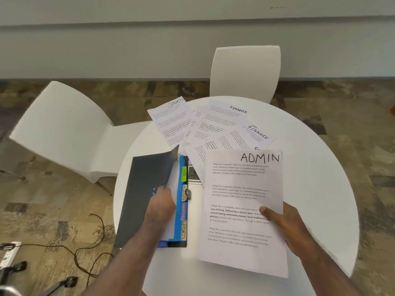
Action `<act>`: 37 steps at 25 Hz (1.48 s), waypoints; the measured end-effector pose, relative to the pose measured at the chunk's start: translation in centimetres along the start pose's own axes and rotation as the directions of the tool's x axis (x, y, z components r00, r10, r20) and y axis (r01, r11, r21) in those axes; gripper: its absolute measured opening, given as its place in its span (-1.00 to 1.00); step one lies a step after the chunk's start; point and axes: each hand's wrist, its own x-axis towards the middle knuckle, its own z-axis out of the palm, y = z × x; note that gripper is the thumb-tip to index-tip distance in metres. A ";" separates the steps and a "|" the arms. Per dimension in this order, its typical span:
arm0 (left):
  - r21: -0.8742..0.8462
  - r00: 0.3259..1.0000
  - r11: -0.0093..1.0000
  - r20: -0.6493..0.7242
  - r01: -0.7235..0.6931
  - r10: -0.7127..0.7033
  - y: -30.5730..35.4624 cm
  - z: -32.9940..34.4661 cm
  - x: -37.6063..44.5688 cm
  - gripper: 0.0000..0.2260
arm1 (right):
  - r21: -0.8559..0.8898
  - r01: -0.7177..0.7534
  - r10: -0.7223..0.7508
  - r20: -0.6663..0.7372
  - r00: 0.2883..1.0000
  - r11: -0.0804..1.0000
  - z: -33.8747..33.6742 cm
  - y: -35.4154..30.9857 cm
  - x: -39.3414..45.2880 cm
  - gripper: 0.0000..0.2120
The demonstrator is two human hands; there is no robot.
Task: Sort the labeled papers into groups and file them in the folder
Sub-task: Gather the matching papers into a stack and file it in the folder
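My right hand [287,228] grips a white sheet headed ADMIN [241,189], held just above the round white table [316,189]. My left hand [160,206] holds up the dark cover [143,189] of the folder, which lies at the table's left. Inside it, blue dividers [179,212] carry tabs reading HR, ADMIN and SPORTS. Several loose sheets fan out across the far side of the table: one headed SPORTS [171,120] and two headed FINANCE [226,116], [254,135]. Other headings are covered.
Two white chairs stand around the table, one at the left [62,127] and one at the far side [245,69]. A black cable [85,248] and a power strip [9,253] lie on the patterned carpet at lower left.
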 end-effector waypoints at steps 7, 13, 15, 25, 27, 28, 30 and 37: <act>-0.045 0.980 0.999 -0.194 0.031 -0.039 -0.1 -1.0 -2.1 -0.34 | -0.044 -0.037 0.039 0.065 0.997 0.998 2.6 -0.6 1.3 -0.76; -0.019 0.968 0.998 -0.240 0.066 -0.069 0.3 -0.8 -2.4 -0.20 | -0.067 -0.041 0.046 0.073 0.996 0.997 3.0 -0.7 1.8 -0.77; -0.055 0.962 0.996 -0.262 0.069 -0.081 0.7 -1.1 -2.7 -0.34 | -0.066 -0.042 0.046 0.065 0.997 0.997 2.9 -0.7 1.8 -0.78; -0.193 0.980 0.978 -0.195 -0.075 0.037 -0.6 -1.7 -2.7 -0.43 | -0.232 0.060 -0.066 -0.019 0.998 0.971 8.6 -3.3 4.4 -0.75; -0.212 0.984 0.973 -0.170 -0.087 0.051 -0.9 -1.7 -2.8 -0.41 | -0.358 0.083 -0.102 -0.036 0.994 0.930 10.6 -3.9 5.1 -0.71; -0.222 0.985 0.971 -0.164 -0.091 0.055 -1.0 -1.7 -2.9 -0.40 | -0.398 0.091 -0.112 -0.029 0.993 0.913 11.5 -4.0 5.2 -0.70; -0.233 0.985 0.968 -0.166 -0.090 0.052 -1.2 -1.8 -2.9 -0.38 | -0.463 0.097 -0.108 0.004 0.994 0.881 13.1 -3.9 4.9 -0.67; -0.280 0.976 0.958 -0.216 -0.066 0.005 -1.0 -2.3 -2.7 -0.39 | -0.545 0.059 -0.040 0.045 0.998 0.837 16.1 -2.7 4.0 -0.70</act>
